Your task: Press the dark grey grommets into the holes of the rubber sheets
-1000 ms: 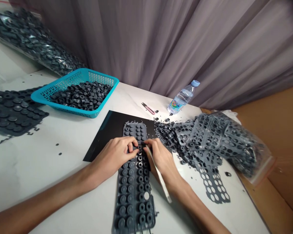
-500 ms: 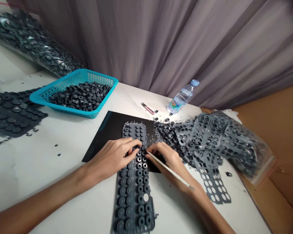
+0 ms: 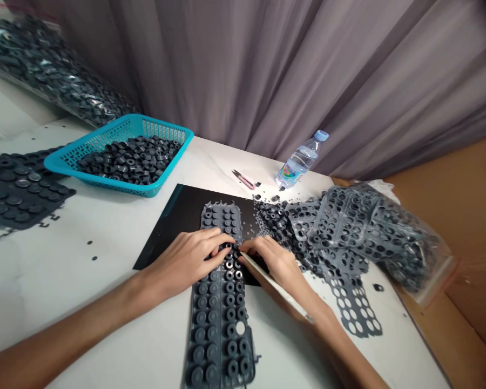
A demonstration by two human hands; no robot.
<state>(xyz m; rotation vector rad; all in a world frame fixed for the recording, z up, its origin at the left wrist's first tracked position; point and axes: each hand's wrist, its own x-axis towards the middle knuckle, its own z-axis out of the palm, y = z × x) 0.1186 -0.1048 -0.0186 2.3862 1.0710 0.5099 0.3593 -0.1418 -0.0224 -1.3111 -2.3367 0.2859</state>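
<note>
A long dark grey moulded rubber sheet (image 3: 220, 319), set with rows of round ring-shaped parts, lies lengthwise in front of me. My left hand (image 3: 194, 254) rests across its upper half, thumb and forefinger curled together at the right-hand rows. What is between those fingertips is hidden. Close beside them, my right hand (image 3: 271, 259) pinches a slim, pale, stick-like tool (image 3: 277, 286), its tip against the sheet near my left fingertips and its back end lying over my wrist. One round hole in the sheet shows white lower down.
A blue basket (image 3: 157, 189) of loose black rubber rings stands at left, before a full plastic bag (image 3: 65, 75). More sheets (image 3: 20, 194) lie far left. Small scissors (image 3: 243, 179), a water bottle (image 3: 299, 162), scattered rings (image 3: 275, 219) and a bag of punched sheets (image 3: 389, 243) are at right.
The view has shifted slightly. The tool's back end sits a little lower and further left; both hands stay at nearly the same spot on the sheet.
</note>
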